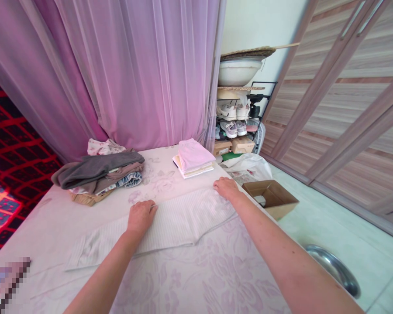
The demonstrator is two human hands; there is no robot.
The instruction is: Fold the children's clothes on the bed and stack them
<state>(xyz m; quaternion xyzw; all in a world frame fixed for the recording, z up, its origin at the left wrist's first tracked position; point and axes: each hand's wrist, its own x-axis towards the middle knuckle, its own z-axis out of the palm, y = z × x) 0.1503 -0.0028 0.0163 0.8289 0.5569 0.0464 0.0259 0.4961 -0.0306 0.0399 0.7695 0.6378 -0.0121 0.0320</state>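
Your forearms (281, 257) are reaching up from the bottom edge, while a pixelated patch (3, 283) is hiding the lower-left corner. Your left hand (140, 216) and right hand (226, 188) are pressing spread and flat on a white ribbed towel (183, 222), which is lying across a floral bedsheet (196, 279) near folded clothes (98, 172).

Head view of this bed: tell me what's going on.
A person rests their left hand and right hand on a white ribbed cloth, which lies spread on a pale floral bedspread. Beyond it, a folded pink garment tops a small stack, and a heap of grey and brown clothes lies to the left.
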